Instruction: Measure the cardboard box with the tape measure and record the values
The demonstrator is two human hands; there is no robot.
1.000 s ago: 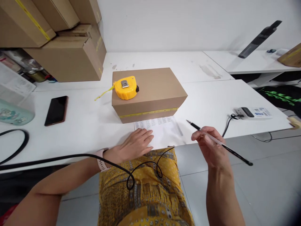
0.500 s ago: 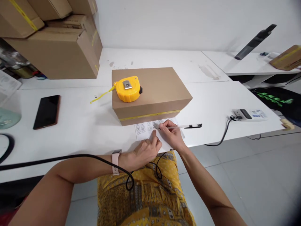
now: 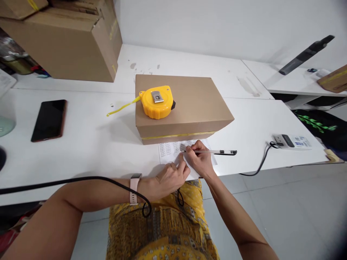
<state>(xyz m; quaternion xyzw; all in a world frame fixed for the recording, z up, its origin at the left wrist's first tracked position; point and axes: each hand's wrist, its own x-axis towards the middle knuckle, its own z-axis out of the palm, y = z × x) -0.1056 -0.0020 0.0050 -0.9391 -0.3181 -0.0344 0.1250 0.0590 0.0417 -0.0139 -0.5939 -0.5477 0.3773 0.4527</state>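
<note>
My right hand (image 3: 201,160) is closed round a clear pen (image 3: 217,152) with black fittings. The pen's tip touches a white sheet of paper (image 3: 168,155) covered in columns of small handwriting. On the near part of that sheet rests my left hand (image 3: 172,177), its index finger stretched toward the pen tip and the others loosely bent; it grips nothing. Right behind the paper stands a closed cardboard box (image 3: 192,101), hiding the sheet's far edge. A yellow tape measure (image 3: 157,103) lies on top of the box, with its yellow strap hanging off the left side.
A phone (image 3: 49,120) lies left on the white table (image 3: 89,151). Large cartons (image 3: 67,47) are stacked at the back left. To the right sits a small white device (image 3: 283,141) with a black cable. Another black cable (image 3: 81,179) crosses over my left forearm.
The view has shifted a little, so the box and tape measure appear further right. Both hands stay on the paper, and the pen has tilted slightly in my right hand.
</note>
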